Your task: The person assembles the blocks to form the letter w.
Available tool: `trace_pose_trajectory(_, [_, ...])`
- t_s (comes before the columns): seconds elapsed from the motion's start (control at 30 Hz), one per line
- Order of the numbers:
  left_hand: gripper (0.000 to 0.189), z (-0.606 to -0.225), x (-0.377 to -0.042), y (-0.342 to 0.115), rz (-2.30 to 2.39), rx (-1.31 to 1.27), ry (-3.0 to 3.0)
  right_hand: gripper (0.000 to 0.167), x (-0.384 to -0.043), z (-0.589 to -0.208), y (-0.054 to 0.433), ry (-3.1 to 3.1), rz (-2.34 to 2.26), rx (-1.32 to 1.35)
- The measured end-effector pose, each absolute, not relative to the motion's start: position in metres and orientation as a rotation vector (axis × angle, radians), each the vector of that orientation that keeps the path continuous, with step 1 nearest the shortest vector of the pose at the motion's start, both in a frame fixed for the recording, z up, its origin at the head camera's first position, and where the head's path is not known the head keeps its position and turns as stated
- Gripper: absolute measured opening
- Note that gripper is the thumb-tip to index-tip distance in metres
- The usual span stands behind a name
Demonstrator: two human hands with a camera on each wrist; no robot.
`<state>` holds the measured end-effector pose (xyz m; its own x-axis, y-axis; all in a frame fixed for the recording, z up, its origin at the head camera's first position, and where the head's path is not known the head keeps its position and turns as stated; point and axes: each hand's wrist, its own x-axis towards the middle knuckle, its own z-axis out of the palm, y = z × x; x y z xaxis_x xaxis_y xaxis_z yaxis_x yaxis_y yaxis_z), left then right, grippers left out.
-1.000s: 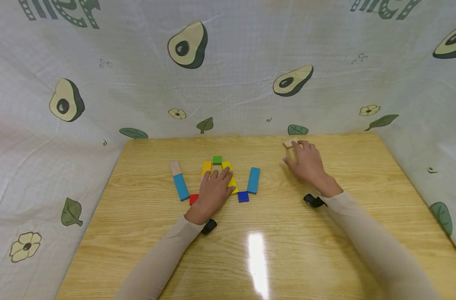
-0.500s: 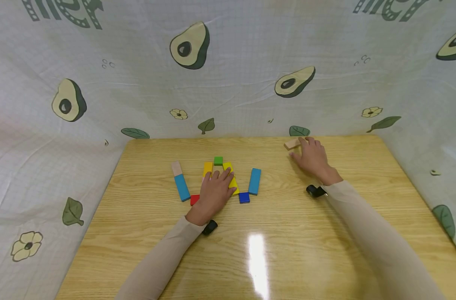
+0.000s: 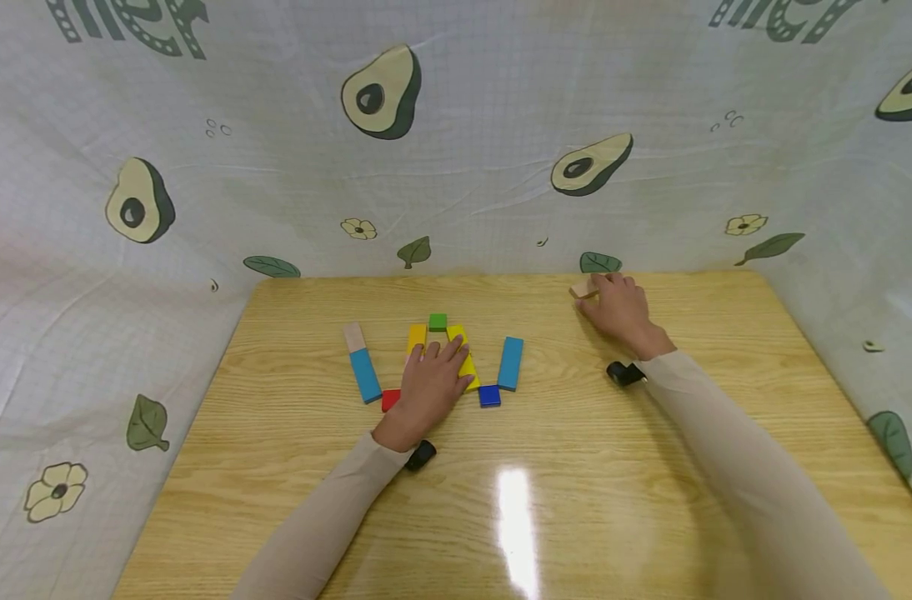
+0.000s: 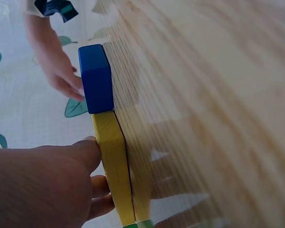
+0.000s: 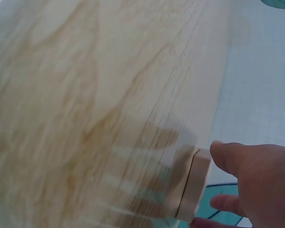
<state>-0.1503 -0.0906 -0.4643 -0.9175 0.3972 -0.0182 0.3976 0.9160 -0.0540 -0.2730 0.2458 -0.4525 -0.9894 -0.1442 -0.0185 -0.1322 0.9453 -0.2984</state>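
My left hand rests over the middle of a block arrangement, fingers spread, with fingertips on a slanted yellow block. Left of that, an orange block is partly covered by the fingers. A green block lies just beyond, and a dark blue block meets the yellow block's near end. At the back right, my right hand pinches a plain wooden block. Its thumb is at one end and fingers are at the other, and the block lies flat on the table.
A light blue block flanks the arrangement on the right. On the left, another light blue block joins a pale wooden block, with a red block beside my left wrist. A patterned cloth hangs behind the table.
My right hand first shifted right along the plain wooden block, then came back slightly left, its thumb closing onto the block's near side. The left hand has stayed on the blocks.
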Motion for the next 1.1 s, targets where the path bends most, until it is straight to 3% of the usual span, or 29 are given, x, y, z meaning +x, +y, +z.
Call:
trace_pose_trajectory(0.73, [0.055,-0.465,-0.148,-0.091,-0.104,0.664,3.098,0.052,-0.284,-0.455,0.240,3.099,-0.456,-0.198])
trace_pose_trajectory(1.1, [0.056,-0.466,-0.149,-0.092,-0.113,0.659,3.091,0.047,-0.271,-0.453,0.225,3.155,-0.482,-0.370])
